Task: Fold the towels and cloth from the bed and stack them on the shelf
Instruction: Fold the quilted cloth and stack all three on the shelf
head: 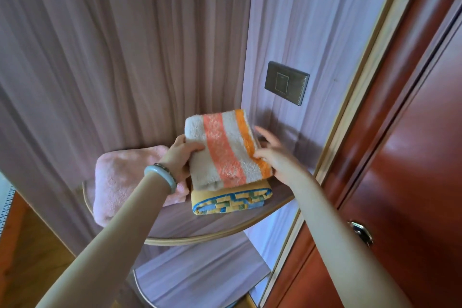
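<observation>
Mauve wood-grain panels (pixel 125 45) line the corner, a wall switch (pixel 287 82) beside the red-brown door (pixel 412 132). On the rounded shelf (pixel 200 239), left hand (pixel 182 157) and right hand (pixel 272 155) clasp opposite edges of a striped towel (pixel 225 147) atop a yellow patterned towel (pixel 232 201), pink towel (pixel 117 182) alongside.

- Setting: domestic interior, a furnished room in a home; exact room cannot be told
- Rounded corner shelf (pixel 190 240) with a lower tier (pixel 200 280) beneath, mauve wood-grain laminate matching the wall panels (pixel 125 57)
- Household linen folded on the shelf: striped towel (pixel 225 147) over patterned towel (pixel 232 201), pink cloth (pixel 120 177) beside
- Wall switch plate (pixel 286 82) next to a glossy red-brown wooden door (pixel 412 157) with a metal fitting (pixel 361 232)
- Wooden floor (pixel 32 245) at lower left
</observation>
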`<state>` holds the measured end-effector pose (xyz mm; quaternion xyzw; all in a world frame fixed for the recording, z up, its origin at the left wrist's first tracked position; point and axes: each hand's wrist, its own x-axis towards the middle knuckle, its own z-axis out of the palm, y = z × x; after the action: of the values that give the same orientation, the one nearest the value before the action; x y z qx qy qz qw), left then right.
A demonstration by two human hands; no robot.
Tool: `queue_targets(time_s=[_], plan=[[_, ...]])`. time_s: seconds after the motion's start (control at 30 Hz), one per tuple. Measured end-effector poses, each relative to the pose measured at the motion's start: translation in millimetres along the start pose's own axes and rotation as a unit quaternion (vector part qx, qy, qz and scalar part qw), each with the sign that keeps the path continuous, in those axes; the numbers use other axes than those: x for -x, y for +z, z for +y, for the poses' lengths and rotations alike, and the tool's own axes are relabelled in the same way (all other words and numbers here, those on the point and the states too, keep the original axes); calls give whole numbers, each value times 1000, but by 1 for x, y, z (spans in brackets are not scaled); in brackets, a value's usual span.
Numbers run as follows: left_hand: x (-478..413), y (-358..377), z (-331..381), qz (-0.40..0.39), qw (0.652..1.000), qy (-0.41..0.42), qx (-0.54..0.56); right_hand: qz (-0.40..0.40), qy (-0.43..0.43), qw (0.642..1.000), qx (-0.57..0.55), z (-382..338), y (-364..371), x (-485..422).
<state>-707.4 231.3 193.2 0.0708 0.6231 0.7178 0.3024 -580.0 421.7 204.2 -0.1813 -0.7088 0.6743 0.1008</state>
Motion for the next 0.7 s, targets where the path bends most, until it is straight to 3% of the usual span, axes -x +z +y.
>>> queue_targets(time_s=[0.13, 0.3, 0.4, 0.5, 0.57, 0.63, 0.7], plan=[[-3, 7, -26, 71, 985, 10, -156, 5, 4, 979, 203, 21, 4, 9], [-9, 13, -23, 74, 951, 89, -288, 32, -28, 965, 260, 16, 2, 10], [-7, 17, -25, 100, 872, 160, -451, 70, -51, 928, 363, 18, 3, 4], [-9, 22, -31, 82, 805, 180, -559, 96, -127, 915, 369, 8, 9, -4], [-16, 21, -39, 15, 759, 157, -632, 50, -148, 876, 456, 5, 14, -15], [-24, 18, -50, -26, 711, 157, -685, -14, -105, 832, 545, 19, 17, -25], [-25, 19, -55, -30, 719, 139, -680, -57, -39, 828, 557, 41, 16, -29]])
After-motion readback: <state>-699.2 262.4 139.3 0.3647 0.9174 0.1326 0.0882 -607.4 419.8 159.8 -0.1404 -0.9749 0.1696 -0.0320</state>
